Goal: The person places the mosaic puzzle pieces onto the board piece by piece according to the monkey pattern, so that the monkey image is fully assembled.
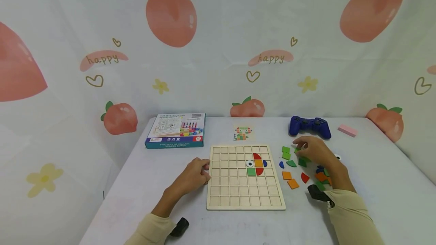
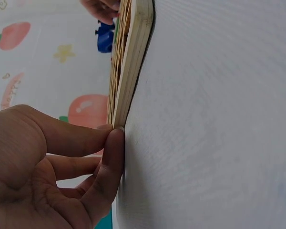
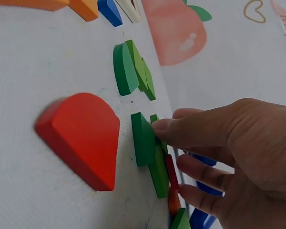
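In the head view, a wooden grid board [image 1: 221,191] lies flat on the table. My left hand [image 1: 192,175] is at its left edge, thumb and forefinger tips pinching the board's side in the left wrist view. On the board sit an eye piece [image 1: 250,164], an orange square [image 1: 258,163], a green square [image 1: 251,171], two red quarter-rounds and a blue piece. My right hand [image 1: 315,149] hovers over loose pieces to the right, fingers apart. Its thumb tip overlaps a light green piece [image 3: 155,119] beside a dark green piece [image 3: 143,140]. A red quarter-round [image 3: 83,138] lies nearer.
Behind the board lies a small pattern card [image 1: 242,132]. A boxed toy set [image 1: 175,131] stands at the back left. The blue game controller [image 1: 310,127] and a pink block [image 1: 347,130] are at the back right. Loose orange squares [image 1: 287,175] lie right of the board.
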### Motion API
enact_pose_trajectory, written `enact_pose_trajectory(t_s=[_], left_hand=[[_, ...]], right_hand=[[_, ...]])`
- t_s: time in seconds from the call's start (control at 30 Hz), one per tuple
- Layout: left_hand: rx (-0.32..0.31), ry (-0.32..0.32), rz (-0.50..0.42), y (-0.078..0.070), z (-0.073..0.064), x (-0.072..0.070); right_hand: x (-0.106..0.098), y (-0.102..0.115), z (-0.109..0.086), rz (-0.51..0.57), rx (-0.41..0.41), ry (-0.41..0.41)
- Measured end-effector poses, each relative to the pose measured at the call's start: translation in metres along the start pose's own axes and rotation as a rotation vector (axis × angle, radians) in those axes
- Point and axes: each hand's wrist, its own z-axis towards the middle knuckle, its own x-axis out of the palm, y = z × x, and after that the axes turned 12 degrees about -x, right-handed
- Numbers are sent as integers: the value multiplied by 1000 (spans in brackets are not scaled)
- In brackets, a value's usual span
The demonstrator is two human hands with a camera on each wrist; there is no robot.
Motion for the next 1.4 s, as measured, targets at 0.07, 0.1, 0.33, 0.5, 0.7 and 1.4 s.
enact_pose_trajectory(t_s=[0.07, 0.1, 0.33, 0.5, 0.7, 1.4], left_hand=[[0, 2, 1, 0, 0, 0], [-1, 3, 2, 1, 1, 0], [0, -4, 1, 0, 0, 0], [-10, -5, -2, -1, -2, 0], [-18, -8, 6, -2, -2, 1], [-9, -3, 5, 1, 1, 3]], right_hand=[[0, 0, 0, 2, 5, 2], [0, -1, 0, 2, 9, 4], [0, -2, 1, 7, 73, 30], [-2, -2, 0, 15, 113, 53], [-1, -1, 1, 24, 103, 41], [18, 33, 24, 93, -101, 30]])
